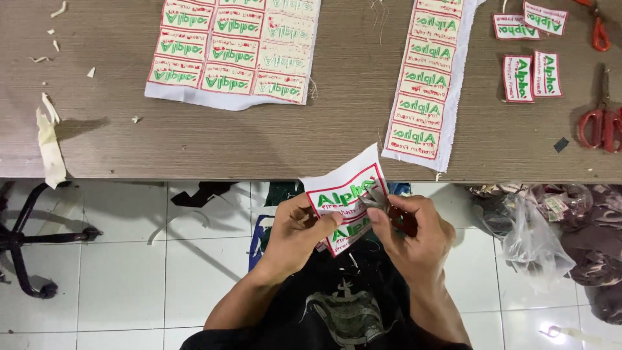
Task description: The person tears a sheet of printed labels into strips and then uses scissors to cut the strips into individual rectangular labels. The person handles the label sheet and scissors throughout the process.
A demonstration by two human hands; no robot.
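My left hand point(295, 233) pinches a white cloth piece point(343, 188) bearing two embroidered patches with green letters and red borders, held just below the table's front edge. My right hand point(414, 236) grips small red-handled scissors point(389, 207), whose blades rest on the cloth between the two patches. Both hands hover over my lap, above the tiled floor.
On the wooden table point(259, 139) lie a large sheet of patches point(233, 52), a long strip of patches point(424, 84), several cut patches point(531, 78) and two red scissors point(602, 123). Cloth scraps point(48, 139) lie at the left. Plastic bags point(544, 233) sit right; a chair base point(26, 240) stands left.
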